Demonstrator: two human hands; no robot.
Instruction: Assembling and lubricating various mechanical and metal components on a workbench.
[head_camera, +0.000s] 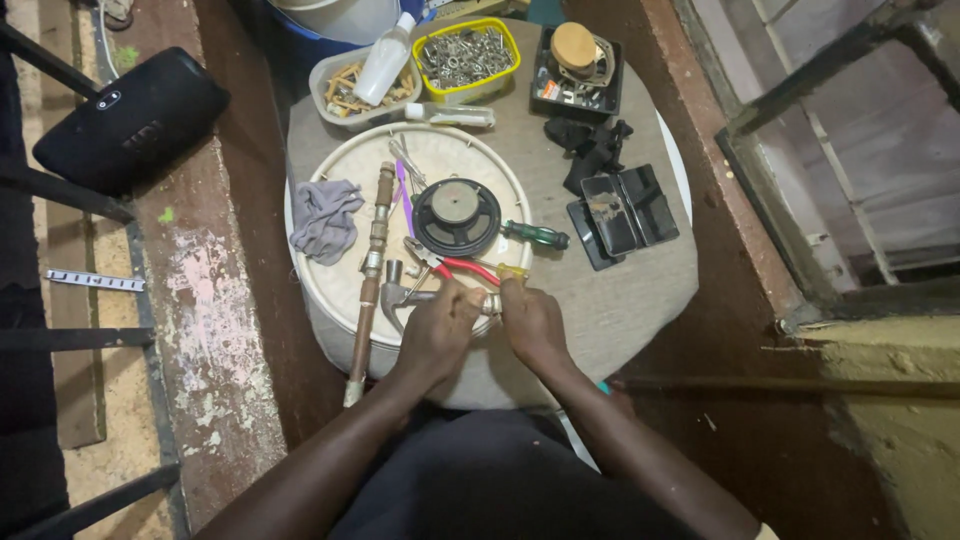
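— What do the containers at the top of the frame hold?

— Three there: a yellow tub (466, 58) of metal nuts, a grey tray (352, 92) with brass bits and one white bottle (386, 59), and a black box (577, 72) with a round wooden-topped part.

— And the hands?

— Lower centre, over the surface (620, 300): left hand (437, 330) and right hand (533, 322) each pinch one small metal fitting (489, 302) between them.

— Where's the round black speaker driver (457, 216)?

— On the round white tray (335, 290), atop the desk (620, 300). The crumpled grey cloth (323, 218) lies left of it, the green-handled screwdriver (535, 235) right.

— And the yellow tub of metal nuts (466, 57)?

— Behind the tray, far edge.
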